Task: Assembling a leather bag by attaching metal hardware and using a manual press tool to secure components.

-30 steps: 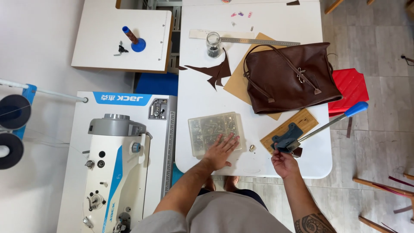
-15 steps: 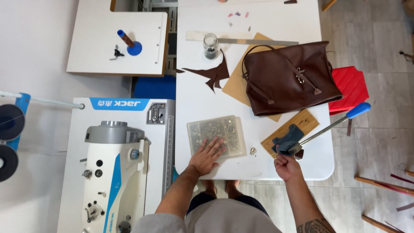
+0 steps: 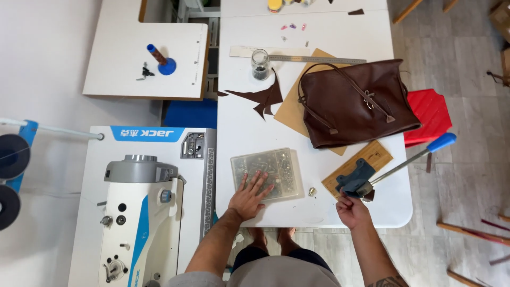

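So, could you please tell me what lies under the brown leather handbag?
The brown leather handbag rests on a tan flat sheet lying on the white table. Only the sheet's edges show; whatever else the bag covers cannot be seen.

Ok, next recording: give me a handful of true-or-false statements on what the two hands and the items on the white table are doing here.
1. The left hand lies flat on the clear compartment box. True.
2. The right hand grips the blue end of the lever. False: it is at the grey head of the hand press; the blue lever tip sticks out free to the right.
3. The brown leather bag lies on the white table, partly over a tan sheet. True.
4. The glass jar stands inside the bag. False: it stands on the table, left of the bag, by the metal ruler.
5. The press sits on a wooden board. True.
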